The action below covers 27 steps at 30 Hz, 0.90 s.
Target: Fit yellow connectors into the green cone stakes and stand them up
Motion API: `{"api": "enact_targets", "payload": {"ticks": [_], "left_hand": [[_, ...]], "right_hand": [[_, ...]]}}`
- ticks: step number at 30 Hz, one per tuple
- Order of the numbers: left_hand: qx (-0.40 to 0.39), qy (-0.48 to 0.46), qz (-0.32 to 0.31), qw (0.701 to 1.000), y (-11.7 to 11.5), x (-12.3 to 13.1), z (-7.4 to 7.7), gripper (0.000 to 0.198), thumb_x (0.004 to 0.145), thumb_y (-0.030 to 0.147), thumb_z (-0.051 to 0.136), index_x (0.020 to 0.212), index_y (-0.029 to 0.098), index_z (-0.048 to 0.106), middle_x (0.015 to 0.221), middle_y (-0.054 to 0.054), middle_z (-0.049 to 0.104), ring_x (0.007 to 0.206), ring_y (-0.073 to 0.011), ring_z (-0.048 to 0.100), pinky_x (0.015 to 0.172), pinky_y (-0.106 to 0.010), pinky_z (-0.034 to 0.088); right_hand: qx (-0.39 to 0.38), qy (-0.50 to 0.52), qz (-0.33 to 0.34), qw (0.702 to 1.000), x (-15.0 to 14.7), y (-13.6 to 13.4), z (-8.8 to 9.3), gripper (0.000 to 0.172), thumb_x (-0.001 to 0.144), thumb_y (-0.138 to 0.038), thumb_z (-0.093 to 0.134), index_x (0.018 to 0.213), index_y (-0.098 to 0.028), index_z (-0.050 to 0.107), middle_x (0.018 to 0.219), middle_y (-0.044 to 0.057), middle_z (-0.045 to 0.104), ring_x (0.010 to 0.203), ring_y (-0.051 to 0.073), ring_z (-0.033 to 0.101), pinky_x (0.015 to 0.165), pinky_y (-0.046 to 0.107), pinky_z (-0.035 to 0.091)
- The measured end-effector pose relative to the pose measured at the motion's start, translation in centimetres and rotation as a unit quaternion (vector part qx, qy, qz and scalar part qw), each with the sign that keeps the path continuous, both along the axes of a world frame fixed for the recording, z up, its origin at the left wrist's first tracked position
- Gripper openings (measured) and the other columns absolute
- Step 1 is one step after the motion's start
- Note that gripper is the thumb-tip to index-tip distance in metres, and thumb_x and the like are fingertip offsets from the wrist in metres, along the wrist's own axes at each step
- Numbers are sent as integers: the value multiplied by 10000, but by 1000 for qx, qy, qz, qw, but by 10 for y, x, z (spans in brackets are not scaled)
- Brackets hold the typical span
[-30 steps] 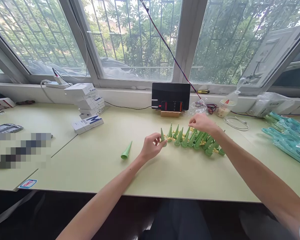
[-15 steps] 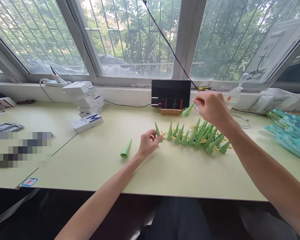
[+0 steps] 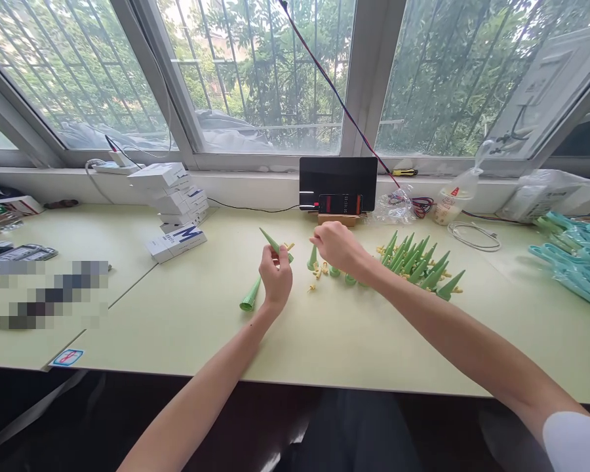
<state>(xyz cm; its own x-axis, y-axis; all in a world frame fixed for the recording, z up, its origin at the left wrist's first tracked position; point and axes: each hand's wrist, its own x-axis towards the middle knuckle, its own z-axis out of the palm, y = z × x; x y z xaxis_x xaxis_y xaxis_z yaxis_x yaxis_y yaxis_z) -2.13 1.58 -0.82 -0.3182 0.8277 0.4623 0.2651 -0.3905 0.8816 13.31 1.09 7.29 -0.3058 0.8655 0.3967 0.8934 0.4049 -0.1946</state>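
My left hand (image 3: pixel 276 278) is closed round a green plastic cone (image 3: pixel 270 239), which is tilted with its tip up and to the left. A small yellow piece (image 3: pixel 289 246) shows at that cone's side. My right hand (image 3: pixel 339 248) pinches the tip of another green cone (image 3: pixel 313 259), upright at table height. Loose yellow pieces (image 3: pixel 317 268) lie beside it. Under my right forearm and beyond it stand several green cones (image 3: pixel 413 259) in a close group, with yellow pieces among them. A single green cone (image 3: pixel 250 298) lies on its side by my left wrist.
White boxes (image 3: pixel 177 242) are stacked at the back left. A phone (image 3: pixel 341 204) leans on a black panel (image 3: pixel 337 172) behind my hands. Clear wrap (image 3: pixel 393 206), a bagged cup (image 3: pixel 453 200) and a white cable (image 3: pixel 474 237) lie farther right, near teal bagged parts (image 3: pixel 575 262).
My right hand has come down and left with its green cone, from above the group to the table. My left hand has lifted a cone and moved left with it.
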Motion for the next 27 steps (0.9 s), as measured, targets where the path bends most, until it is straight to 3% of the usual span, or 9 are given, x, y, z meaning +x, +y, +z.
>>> {"api": "enact_targets", "payload": {"ticks": [5, 12, 17, 20, 23, 27], "left_hand": [[-8, -13, 21, 1000, -1, 1, 2, 191, 945, 331, 487, 820, 188, 511, 746, -4, 582, 660, -124, 554, 621, -235, 429], [-2, -17, 1, 1000, -3, 2, 3, 198, 939, 334, 501, 807, 187, 508, 735, -2, 576, 665, -123, 566, 623, -229, 446], [21, -17, -21, 999, -9, 2, 6, 232, 938, 367, 509, 797, 182, 517, 726, 1, 567, 644, -117, 558, 590, -223, 442], [42, 22, -87, 995, -14, 3, 7, 228, 919, 375, 545, 814, 176, 580, 732, -7, 577, 678, -127, 561, 635, -239, 468], [55, 110, -152, 981, -21, 6, 4, 172, 887, 343, 602, 842, 187, 660, 749, -17, 603, 696, -136, 529, 649, -252, 451], [41, 214, -251, 943, -28, 11, 0, 135, 865, 313, 635, 826, 214, 718, 665, -4, 592, 654, -136, 463, 590, -251, 404]], "right_hand": [[-39, -15, 20, 999, -23, 14, -4, 323, 941, -179, 533, 622, -150, 493, 693, 77, 547, 580, 136, 507, 528, 264, 251], [-69, -18, 24, 997, -21, 19, -13, 325, 964, -232, 505, 651, -150, 532, 666, 64, 534, 565, 135, 468, 531, 270, 249], [12, 58, 51, 997, -7, 0, -13, 269, 976, -244, 490, 734, -150, 562, 681, 51, 546, 602, 144, 494, 570, 257, 317], [71, 148, 80, 983, 8, -23, -30, 247, 1013, -297, 423, 940, -146, 604, 722, 45, 580, 628, 150, 519, 614, 257, 371], [87, 215, 86, 969, 24, -44, -60, 251, 1006, -324, 443, 1119, -143, 575, 816, 65, 621, 656, 159, 549, 642, 267, 418], [53, 236, 96, 966, 43, -60, -95, 224, 997, -303, 459, 1123, -159, 576, 865, 68, 629, 654, 159, 557, 625, 271, 433]]}}
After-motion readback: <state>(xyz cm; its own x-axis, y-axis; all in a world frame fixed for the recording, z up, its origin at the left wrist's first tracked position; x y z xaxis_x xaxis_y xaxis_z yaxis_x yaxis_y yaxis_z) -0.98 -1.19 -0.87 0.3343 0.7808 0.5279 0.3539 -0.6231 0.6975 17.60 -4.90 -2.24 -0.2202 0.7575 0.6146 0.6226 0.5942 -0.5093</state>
